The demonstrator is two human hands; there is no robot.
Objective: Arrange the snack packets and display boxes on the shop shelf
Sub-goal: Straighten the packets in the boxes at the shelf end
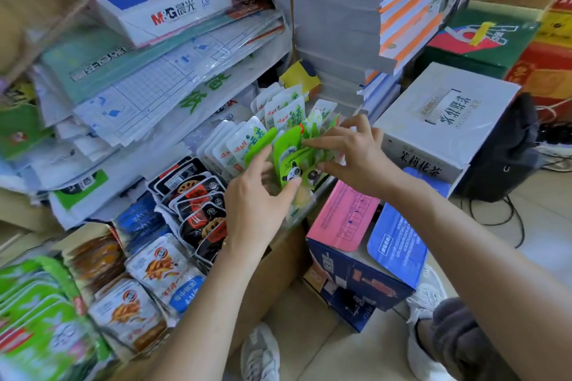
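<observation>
Between both hands' fingers: green packets, upright | left hand fingers and thumb clamp them | right hand fingers pinch their tops | white packets just behind | black packets left of left fingers.

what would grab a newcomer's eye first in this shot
Bright green panda packets at centre, held between the left hand and the right hand. Upper left, a white M&G box lies on slanting stationery piles. Rows of black-and-red packets stand just left of the left hand.
</observation>
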